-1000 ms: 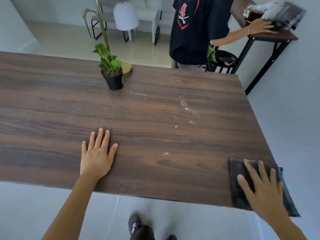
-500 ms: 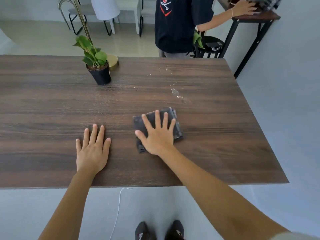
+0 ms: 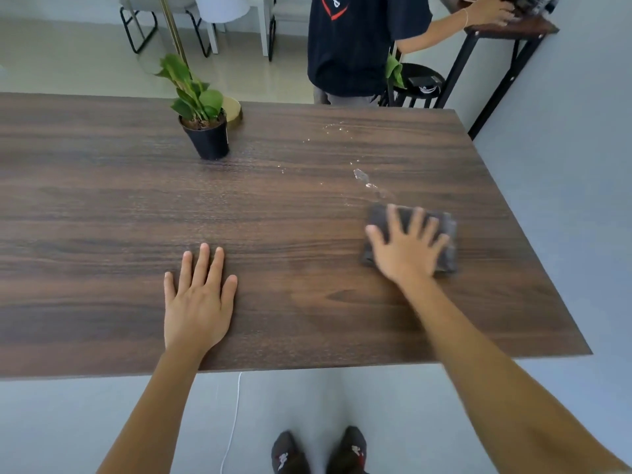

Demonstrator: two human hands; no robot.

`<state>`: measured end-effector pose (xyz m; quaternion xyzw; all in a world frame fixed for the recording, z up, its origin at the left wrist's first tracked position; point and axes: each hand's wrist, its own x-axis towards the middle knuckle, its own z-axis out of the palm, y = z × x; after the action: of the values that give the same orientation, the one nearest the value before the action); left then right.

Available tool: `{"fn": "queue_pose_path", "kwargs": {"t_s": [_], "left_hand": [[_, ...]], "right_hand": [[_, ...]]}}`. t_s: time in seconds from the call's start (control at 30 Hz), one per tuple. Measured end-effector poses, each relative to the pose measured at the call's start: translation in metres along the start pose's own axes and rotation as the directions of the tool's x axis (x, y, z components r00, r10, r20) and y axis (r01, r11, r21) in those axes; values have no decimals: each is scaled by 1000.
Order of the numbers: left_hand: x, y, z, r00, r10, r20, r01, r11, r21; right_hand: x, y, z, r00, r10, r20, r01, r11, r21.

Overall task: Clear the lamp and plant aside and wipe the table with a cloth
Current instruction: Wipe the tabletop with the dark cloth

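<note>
My right hand (image 3: 408,246) presses flat, fingers spread, on a folded dark grey cloth (image 3: 444,230) at the right of the dark wooden table (image 3: 102,213). Just beyond the cloth lie water drops (image 3: 364,179) in a trail toward the far edge. My left hand (image 3: 198,302) rests flat on the table near its front edge. A green plant in a black pot (image 3: 207,138) stands far left of centre. Behind it is the lamp's gold base (image 3: 234,109), its pole rising to a white shade (image 3: 222,6).
Another person in a dark shirt (image 3: 355,46) stands at the table's far edge, reaching to a side table (image 3: 509,29) on the right. A black stool (image 3: 420,83) stands beside them. Chairs stand at the back. A white cable (image 3: 234,422) hangs below the table.
My right hand slid the cloth from the front right corner to the middle of the table, then back right toward the water drops. My left hand stayed flat.
</note>
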<state>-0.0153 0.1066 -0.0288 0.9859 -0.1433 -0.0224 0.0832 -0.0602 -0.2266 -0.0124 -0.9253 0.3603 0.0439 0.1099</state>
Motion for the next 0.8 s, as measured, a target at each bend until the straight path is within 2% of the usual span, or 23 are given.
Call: {"fn": "queue_pose_path", "kwargs": {"t_s": [0.03, 0.1, 0.17, 0.2, 0.27, 0.33, 0.4, 0.47, 0.5, 0.53, 0.6, 0.67, 0.73, 0.77, 0.8], "left_hand": [[0, 0, 0, 1000, 6, 2, -6, 1000, -5], [0, -2, -1, 1000, 12, 10, -12, 1000, -9], [0, -2, -1, 1000, 19, 13, -19, 1000, -9], [0, -1, -1, 1000, 18, 11, -18, 1000, -12], [0, -1, -2, 1000, 15, 4, -15, 1000, -21], [-1, 0, -3, 1000, 17, 0, -17, 999, -28], [-1, 0, -3, 1000, 23, -4, -24, 999, -25], [-1, -1, -3, 1000, 21, 0, -21, 999, -25], [-1, -1, -3, 1000, 21, 6, -21, 999, -28], [-1, -1, -3, 1000, 23, 11, -23, 999, -31], [2, -5, -4, 999, 46, 22, -45, 999, -31], [3, -15, -6, 996, 86, 37, -84, 995, -46], [3, -30, -8, 993, 114, 33, -112, 992, -56], [2, -39, -10, 995, 101, 21, -100, 993, -55], [2, -50, -11, 997, 71, 8, -71, 996, -52]], "right_hand": [[-17, -38, 14, 989, -145, 8, 145, 989, -7], [-69, -86, 33, 909, -417, 20, 417, 909, -9], [-112, -75, 40, 831, -556, -9, 556, 831, -4], [-123, -48, 40, 826, -563, -35, 563, 826, -12], [-124, 23, 29, 901, -425, -90, 423, 905, -47], [-106, 90, 9, 981, -171, -86, 164, 983, -78], [-74, 125, -12, 997, 64, -34, -66, 996, -62], [-40, 111, -23, 974, 226, -24, -226, 974, 19], [-30, 89, -22, 969, 247, -26, -246, 968, 39], [-27, 60, -16, 980, 199, -26, -198, 980, 32], [-49, -11, 12, 998, -58, -19, 58, 998, 12], [-103, -68, 39, 937, -349, -30, 348, 937, -29], [-144, -75, 49, 857, -513, -41, 512, 858, -40], [-150, -56, 48, 842, -538, -42, 537, 843, -35], [-148, -27, 44, 857, -512, -56, 510, 859, -40]]}}
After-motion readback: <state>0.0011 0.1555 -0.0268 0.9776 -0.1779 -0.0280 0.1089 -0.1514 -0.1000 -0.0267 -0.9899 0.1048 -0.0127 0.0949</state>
